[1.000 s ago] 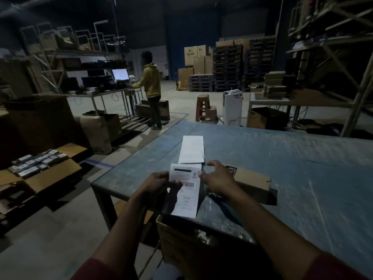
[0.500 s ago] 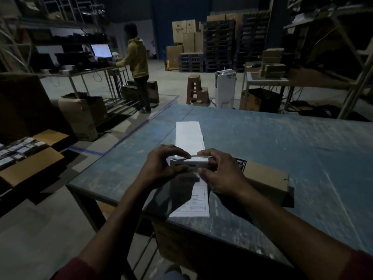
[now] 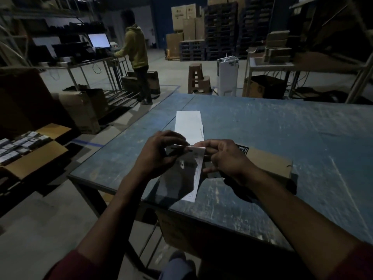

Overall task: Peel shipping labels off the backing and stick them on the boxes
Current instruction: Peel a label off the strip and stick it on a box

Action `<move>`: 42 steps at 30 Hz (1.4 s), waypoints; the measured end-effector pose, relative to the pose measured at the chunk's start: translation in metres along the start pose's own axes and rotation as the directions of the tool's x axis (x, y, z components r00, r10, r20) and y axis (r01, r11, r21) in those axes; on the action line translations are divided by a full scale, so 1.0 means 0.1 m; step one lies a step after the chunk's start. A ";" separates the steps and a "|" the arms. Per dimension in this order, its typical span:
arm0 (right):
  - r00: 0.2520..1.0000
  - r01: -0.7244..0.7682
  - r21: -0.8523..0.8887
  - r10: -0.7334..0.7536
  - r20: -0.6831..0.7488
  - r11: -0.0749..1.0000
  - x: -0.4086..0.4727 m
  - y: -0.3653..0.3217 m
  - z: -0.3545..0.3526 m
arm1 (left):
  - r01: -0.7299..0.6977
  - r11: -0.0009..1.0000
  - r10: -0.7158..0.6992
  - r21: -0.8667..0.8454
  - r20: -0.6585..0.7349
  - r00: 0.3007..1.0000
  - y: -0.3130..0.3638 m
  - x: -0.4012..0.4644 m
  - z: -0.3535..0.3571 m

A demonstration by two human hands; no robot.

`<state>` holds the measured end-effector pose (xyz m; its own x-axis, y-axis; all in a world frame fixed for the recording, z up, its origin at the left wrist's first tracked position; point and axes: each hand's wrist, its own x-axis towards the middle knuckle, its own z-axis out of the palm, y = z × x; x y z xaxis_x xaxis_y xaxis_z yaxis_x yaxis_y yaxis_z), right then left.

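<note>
my hands: 2, left hand [image 3: 159,153], right hand [image 3: 226,158] | printed white shipping label [image 3: 191,172]: 1 | blank white backing strip [image 3: 188,124]: 1 | flat brown cardboard box [image 3: 268,163] on my table: 1

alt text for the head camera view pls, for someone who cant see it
Two hands, left hand and right hand, pinch the top edge of a shipping label over a blue table, beside a small cardboard box. A blank white strip lies beyond in a dim warehouse.
</note>
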<state>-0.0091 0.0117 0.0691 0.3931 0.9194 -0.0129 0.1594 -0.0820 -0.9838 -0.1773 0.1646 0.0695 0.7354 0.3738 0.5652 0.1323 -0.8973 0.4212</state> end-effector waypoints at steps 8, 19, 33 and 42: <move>0.999 -0.019 -0.026 0.018 -0.037 0.999 -0.03 -0.05 0.01 | -0.027 0.999 0.025 0.042 0.042 0.999 0.16 0.08 -0.04; 0.998 -0.041 -0.060 0.038 -0.058 0.997 0.05 0.00 0.00 | -0.212 0.929 0.273 0.303 -0.175 0.946 0.13 -0.07 0.11; 0.997 -0.075 -0.107 0.073 -0.022 0.991 0.02 0.03 0.00 | -0.151 0.961 0.165 0.231 -0.043 0.985 0.15 -0.09 0.17; 1.000 -0.019 -0.154 0.021 0.011 0.988 0.00 0.03 -0.01 | -0.017 0.995 0.021 0.100 -0.032 0.999 0.20 -0.13 0.22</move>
<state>-0.0083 0.0108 0.0664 0.3861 0.9218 -0.0357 0.2890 -0.1577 -0.9443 -0.1697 0.1364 0.0548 0.7166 0.3624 0.5959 0.1853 -0.9226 0.3382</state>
